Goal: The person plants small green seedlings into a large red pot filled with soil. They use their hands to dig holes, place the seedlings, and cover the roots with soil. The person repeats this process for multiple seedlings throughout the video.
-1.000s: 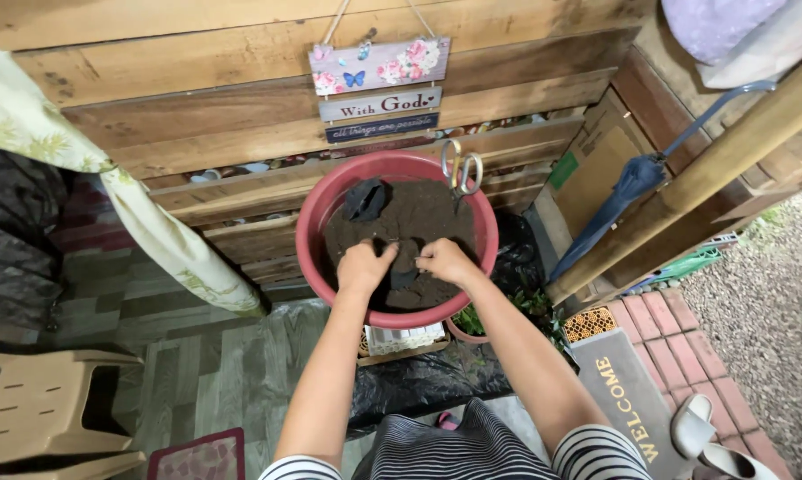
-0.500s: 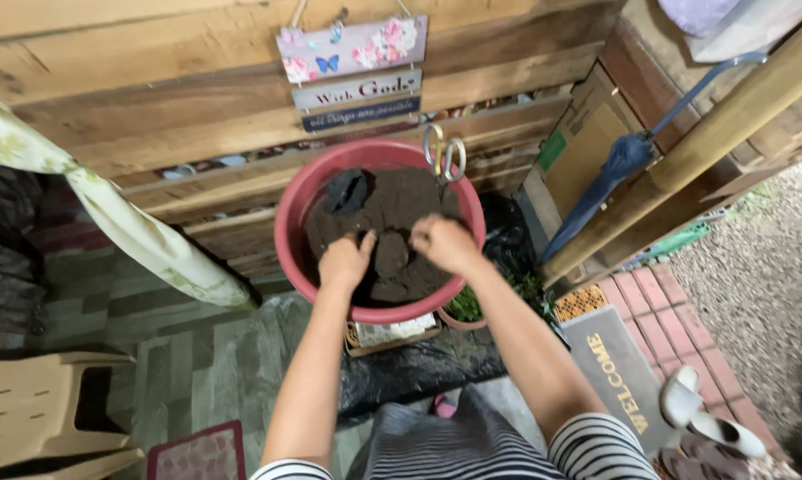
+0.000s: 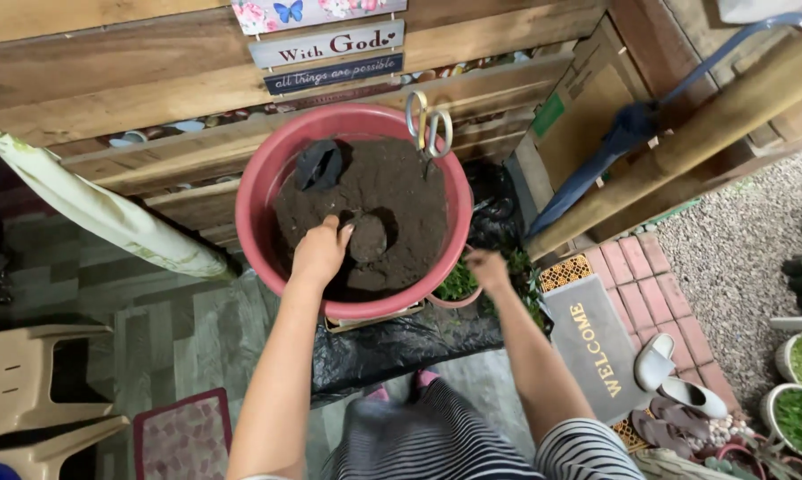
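Left hand (image 3: 319, 252) loosely curled on soil (image 3: 392, 191) near the red basin (image 3: 252, 200) front rim; right hand (image 3: 487, 268), grip unclear, outside beside a small potted plant (image 3: 457, 284).

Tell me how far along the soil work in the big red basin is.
Done: the round red plastic basin is filled with dark soil, with a hollow dug at its middle. In hand: the left hand rests on the soil beside that hollow, while the right hand reaches outside toward a small potted green plant. Left: nothing is planted in the hollow, and the scissors stand in the soil.
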